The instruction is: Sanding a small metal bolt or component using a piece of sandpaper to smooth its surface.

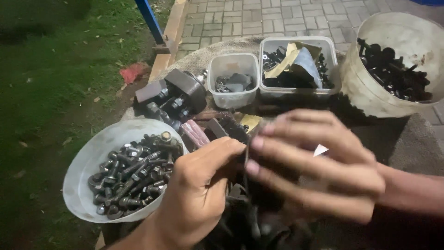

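My left hand (199, 194) pinches a thin dark stiff strip (246, 155), probably light; my blurred right hand (314, 162) spreads open, empty, touching its edge.

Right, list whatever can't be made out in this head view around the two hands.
- Head view: right hand is motion-blurred; whether it grips anything cannot be told.
- Left hand hides the dark parts beneath it.
- White bucket is cut off by the right edge.
- Small clear tub: contents too small to identify.
- Bowl of bolts: the left hand overlaps its right rim.
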